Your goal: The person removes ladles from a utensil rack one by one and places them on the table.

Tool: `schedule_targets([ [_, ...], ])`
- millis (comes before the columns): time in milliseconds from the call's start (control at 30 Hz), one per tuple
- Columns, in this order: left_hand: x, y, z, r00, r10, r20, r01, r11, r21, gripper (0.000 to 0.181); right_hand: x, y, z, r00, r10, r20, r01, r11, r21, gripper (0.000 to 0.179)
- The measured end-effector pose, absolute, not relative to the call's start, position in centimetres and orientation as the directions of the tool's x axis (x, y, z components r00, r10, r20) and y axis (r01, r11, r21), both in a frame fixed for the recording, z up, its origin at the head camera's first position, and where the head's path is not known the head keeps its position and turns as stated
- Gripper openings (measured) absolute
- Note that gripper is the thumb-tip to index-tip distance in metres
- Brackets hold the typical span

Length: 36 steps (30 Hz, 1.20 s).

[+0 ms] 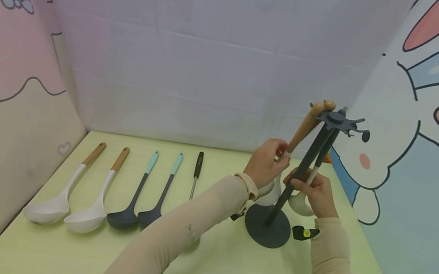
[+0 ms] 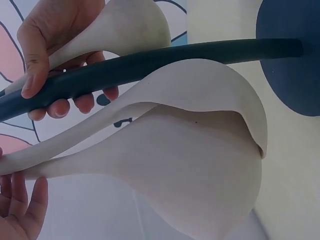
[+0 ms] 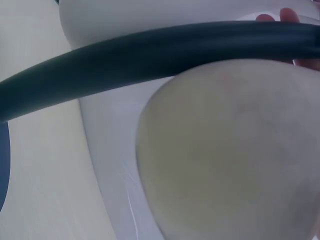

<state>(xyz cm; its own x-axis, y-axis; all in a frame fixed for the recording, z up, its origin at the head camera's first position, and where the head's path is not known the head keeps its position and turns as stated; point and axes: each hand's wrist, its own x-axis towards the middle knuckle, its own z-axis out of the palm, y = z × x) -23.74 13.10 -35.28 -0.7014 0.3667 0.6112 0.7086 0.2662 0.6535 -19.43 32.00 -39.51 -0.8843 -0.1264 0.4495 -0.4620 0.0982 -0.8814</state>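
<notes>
A dark grey utensil stand with a round base and a hooked top stands right of centre. My right hand curls its fingers round the stand's pole. Two white ladles with wooden handles hang together from the left hooks, bowls down and overlapping. My left hand pinches their shanks just below the wood. On the pole's other side another pale ladle with a dark handle hangs beside my right hand; its bowl fills much of the right wrist view.
Along the table's left side lie two white ladles with wooden handles and two dark ladles with teal handles. Beside them is a black-handled metal utensil, its lower part hidden by my left forearm. Walls stand at the back and both sides.
</notes>
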Motion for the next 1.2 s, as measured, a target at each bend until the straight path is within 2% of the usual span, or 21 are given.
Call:
schedule_targets([
  [133,-23.4,12.9,-34.8,-0.714,0.390,0.581,0.698,0.347,0.626,0.023,-19.5,32.0,-39.5,-0.888,-0.111,0.447,-0.458,0.117,-0.881,0.008],
  [300,-23.0,13.2,-34.5,-0.770,0.391,0.504,0.638,0.466,0.613,0.027,-19.5,31.9,-39.6,-0.893,-0.104,0.439,-0.450,0.130,-0.884,0.010],
  [467,-22.9,13.6,-34.8,-0.807,0.351,0.475,0.590,0.518,0.620,0.029,-19.4,31.9,-39.6,-0.899,-0.104,0.426,-0.437,0.133,-0.890,0.012],
  [633,-22.8,13.8,-35.3,-0.787,0.340,0.515,0.609,0.569,0.553,0.035,-19.3,32.0,-39.5,-0.906,-0.088,0.414,-0.423,0.164,-0.891,0.013],
  [933,-23.2,13.5,-36.0,-0.720,0.356,0.596,0.672,0.573,0.469,0.018,-19.3,31.9,-39.6,-0.901,-0.081,0.427,-0.434,0.154,-0.887,0.014],
  [1200,-22.7,13.4,-35.8,-0.712,0.378,0.591,0.684,0.563,0.464,0.012,-19.4,32.1,-39.8,-0.906,-0.073,0.417,-0.423,0.169,-0.890,0.012],
])
